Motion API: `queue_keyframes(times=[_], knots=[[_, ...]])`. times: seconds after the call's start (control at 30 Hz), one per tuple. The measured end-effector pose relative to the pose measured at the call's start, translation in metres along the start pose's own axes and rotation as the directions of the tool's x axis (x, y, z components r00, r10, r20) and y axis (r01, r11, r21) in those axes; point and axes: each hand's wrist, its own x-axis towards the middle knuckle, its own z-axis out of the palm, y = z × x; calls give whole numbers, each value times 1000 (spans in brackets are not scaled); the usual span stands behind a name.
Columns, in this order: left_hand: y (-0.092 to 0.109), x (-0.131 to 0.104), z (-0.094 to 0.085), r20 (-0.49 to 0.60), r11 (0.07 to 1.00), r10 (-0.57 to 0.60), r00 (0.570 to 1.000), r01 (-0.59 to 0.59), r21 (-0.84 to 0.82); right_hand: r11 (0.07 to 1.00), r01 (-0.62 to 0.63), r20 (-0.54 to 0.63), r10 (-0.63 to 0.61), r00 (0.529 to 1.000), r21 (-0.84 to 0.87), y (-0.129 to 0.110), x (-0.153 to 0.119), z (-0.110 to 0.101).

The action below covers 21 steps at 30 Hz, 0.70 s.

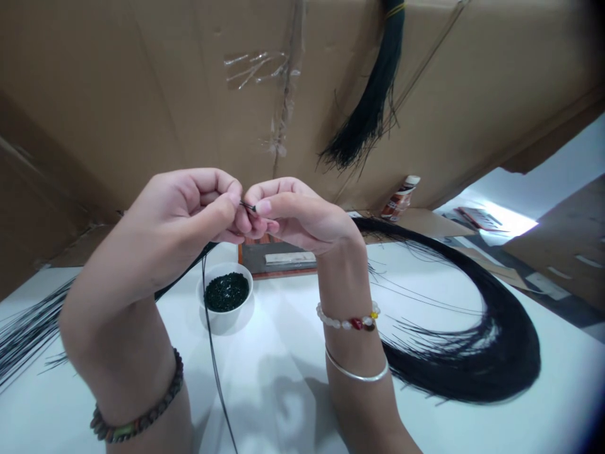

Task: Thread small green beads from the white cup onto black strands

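Fingers [231, 197]: the left hand [189, 211] and right hand [302, 211] almost met, each pinching a thin black thread [248, 206].
Thread: it sat between the two pinches, with a tiny dark end by the right thumb, too small to make out.
Strings: long dark strings [215, 359] ran down below the left fingers.
Bowl: below the fingers, a white bowl [225, 322] of dark green bits [225, 292] stood on a white table [283, 353].
Bundle: right of the fingers, a big black bundle [501, 353] curled round.
Bottle: a brown bottle [397, 200] stood to their right.
Cardboard: behind the fingers was brown cardboard [165, 94], where a dark tail [378, 94] hung.
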Motion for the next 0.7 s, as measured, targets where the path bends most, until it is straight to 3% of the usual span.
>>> queue_keyframes(times=[0.57,0.7], knots=[[3,3,18,-141,997,70,987,-64,49,999,46,-145,-47,988,-6,-6,-5,-1],[3,2,19,-171,986,129,977,-107,130,998,60,-187,-62,980,-16,-7,-6,0]])
